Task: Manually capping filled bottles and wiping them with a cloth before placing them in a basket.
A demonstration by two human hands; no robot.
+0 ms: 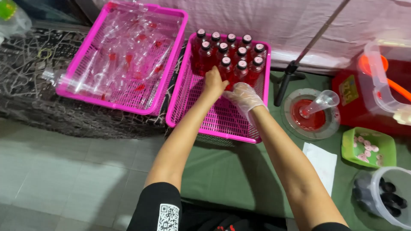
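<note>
- I am reaching both hands into the right pink basket point(195, 109), which is sitting on the green cloth point(231, 171).
- My left hand point(212, 83), bare, is closing around a filled red bottle point(227, 70) at the near edge of the cluster; the fingers are curling over its far side, so I am gripping it, though the contact itself is hidden.
- My right hand point(244, 96), in a thin clear glove, is resting just beside the left, near the bottle row point(239, 64); whether it is holding anything I cannot tell, as the fingers are tucking under.
- Progress, as I am judging it: about a dozen capped red bottles are standing upright in the far part of this basket, while the near half of it is showing bare mesh, so room is remaining.
- The left pink basket point(81, 60) is holding a heap of empty clear bottles point(124, 51), suggesting plenty is left to fill.
- To the right, a funnel point(321, 102) is lying in a clear bowl of red liquid point(310, 115), and a green tray of caps point(368, 147) is sitting nearer.
- The red jug point(376, 85) and the clear tub point(383, 196) are being cut off by the frame edge; the tub's dark contents are hard to make out.
</note>
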